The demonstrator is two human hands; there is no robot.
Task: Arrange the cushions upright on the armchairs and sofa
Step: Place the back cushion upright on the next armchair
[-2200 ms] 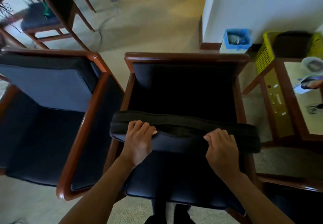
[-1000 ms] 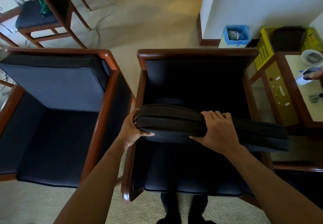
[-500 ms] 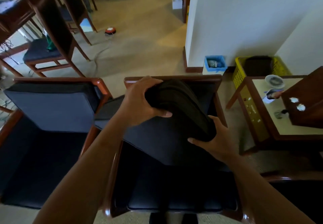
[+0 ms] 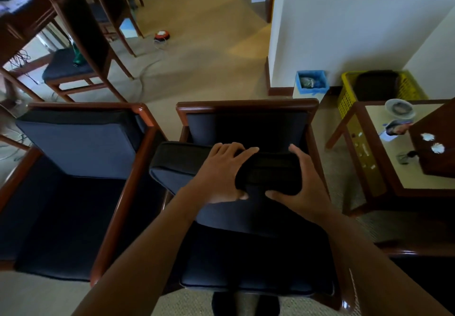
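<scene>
I have the dark cushion (image 4: 204, 167) at frame centre, tilted over the middle armchair (image 4: 248, 108), left hand (image 4: 219, 175) and right hand (image 4: 302, 187) each a grip clamped on its soft, buckling top edge; it looks light, though its left end overhangs the wooden armrest (image 4: 128, 192) beside the left armchair (image 4: 81, 106).

Cushion (image 4: 177, 165) in my left hand (image 4: 219, 175) and right hand (image 4: 299, 185): dark matt woven cloth, ribbed edge band. Armchair (image 4: 246, 105) frame: glossy reddish varnished wood; seat pad (image 4: 256, 261) smooth with slight sheen. Carpet (image 4: 202, 69) rough, matt, tan. Basket (image 4: 347, 96) yellow plastic mesh. Side table (image 4: 369, 158) polished wood, pale matt top.
</scene>
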